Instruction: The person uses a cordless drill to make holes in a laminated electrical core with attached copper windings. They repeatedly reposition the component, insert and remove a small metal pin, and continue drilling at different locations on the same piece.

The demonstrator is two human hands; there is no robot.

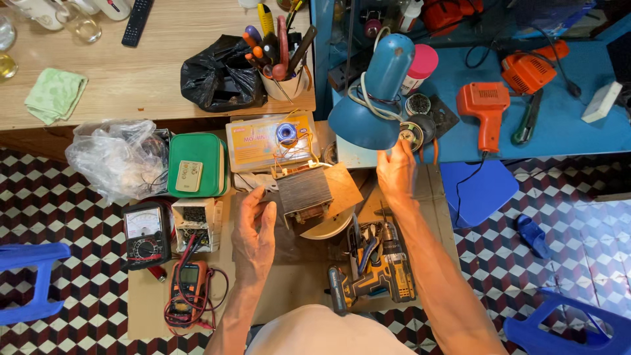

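A metal transformer with a laminated core and coloured wires sits on a small wooden board in the middle. My left hand hovers just left of it, fingers apart, holding nothing. My right hand is raised to the right of it, fingers loosely spread, fingertips touching the rim of a blue desk lamp shade and close to a small round part.
A cordless drill lies near my right forearm. Two multimeters, a green case, a plastic bag, a tool cup, an orange solder gun and blue stools surround the work area.
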